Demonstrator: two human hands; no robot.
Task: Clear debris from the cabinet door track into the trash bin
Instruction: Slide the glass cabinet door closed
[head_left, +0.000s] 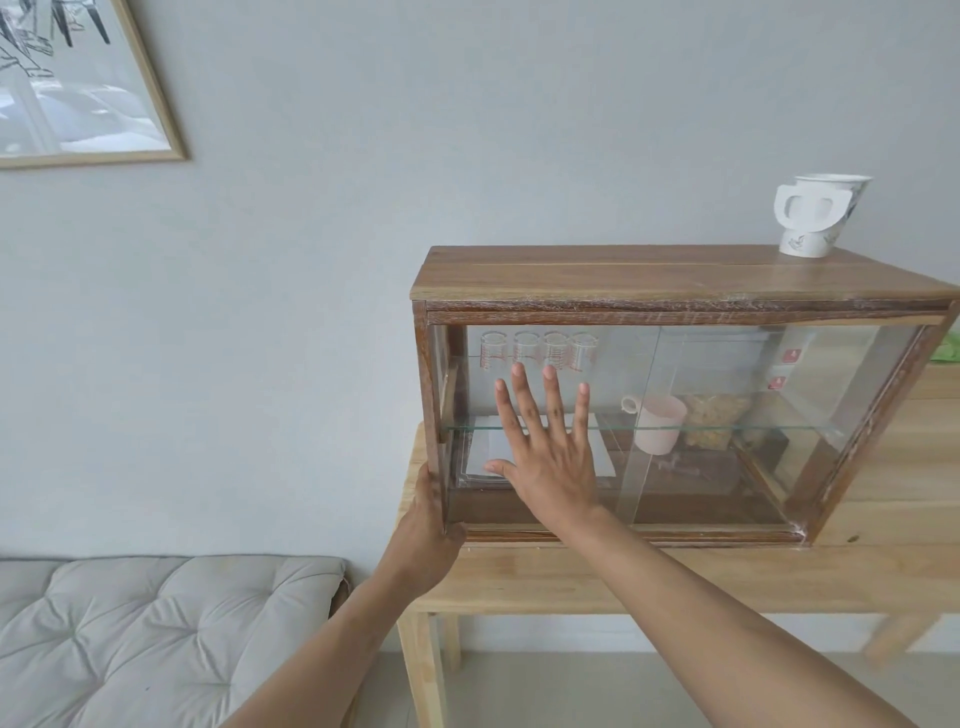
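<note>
A dark wooden cabinet (675, 273) with sliding glass doors stands on a light wooden table (649, 577). My right hand (545, 452) lies flat, fingers spread, against the left glass door (613, 395). My left hand (428, 525) grips the cabinet's lower left corner post. The door track (675, 535) runs along the cabinet's bottom front edge; I cannot make out debris in it. No trash bin is in view.
A white paper cup (815, 215) stands on the cabinet top at the right. Inside are glass beakers (540, 351), a pink cup (657, 423) and a bag of snacks (714, 421). A grey cushioned bench (156, 634) sits lower left, a framed picture (78, 83) upper left.
</note>
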